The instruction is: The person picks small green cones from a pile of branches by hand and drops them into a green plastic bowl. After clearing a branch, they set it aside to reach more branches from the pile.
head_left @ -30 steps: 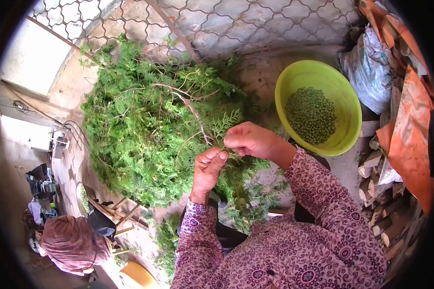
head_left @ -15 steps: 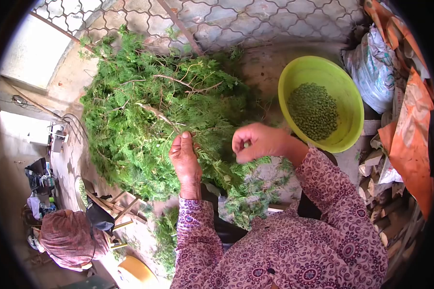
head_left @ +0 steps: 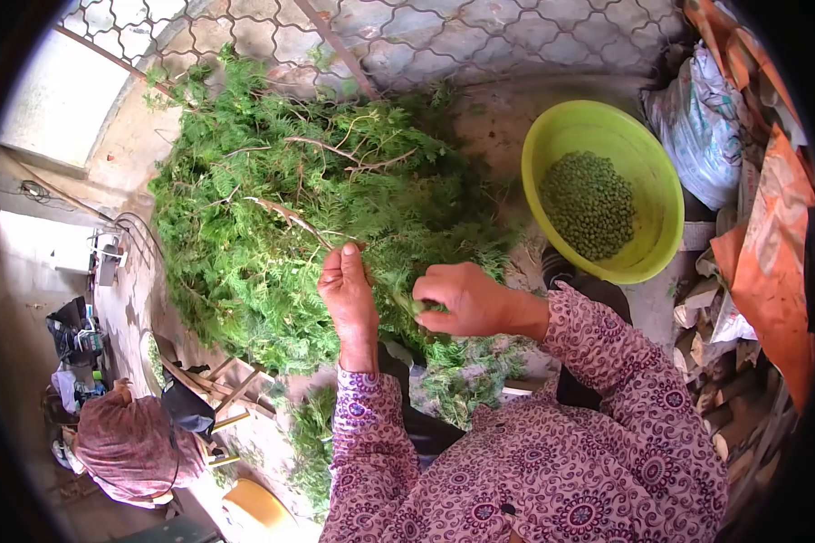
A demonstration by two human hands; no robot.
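Observation:
A cut evergreen branch (head_left: 285, 215) with a bare woody stem is pinched between the thumb and fingers of my left hand (head_left: 349, 294). Its leafy part hangs below and right of that grip. My right hand (head_left: 466, 300) is closed beside these sprigs, thumb and fingers curled around small round green cones, partly hidden and blurred. Beneath both hands spreads a big heap of feathery green branches (head_left: 244, 271). To the right, a yellow-green basin (head_left: 647, 154) stands tilted, holding many small round green cones (head_left: 589, 204).
Wire mesh (head_left: 516, 36) runs along the wall behind the heap. White sacks (head_left: 702, 136), an orange sheet (head_left: 770, 271) and stacked firewood (head_left: 733, 416) line the right side. Another person (head_left: 136, 443) sits at lower left near a yellow tub (head_left: 258, 507).
My right hand has moved left and slightly down, closer to the branch and my left hand. The left hand keeps its hold, nearly still. The other person's hand now shows.

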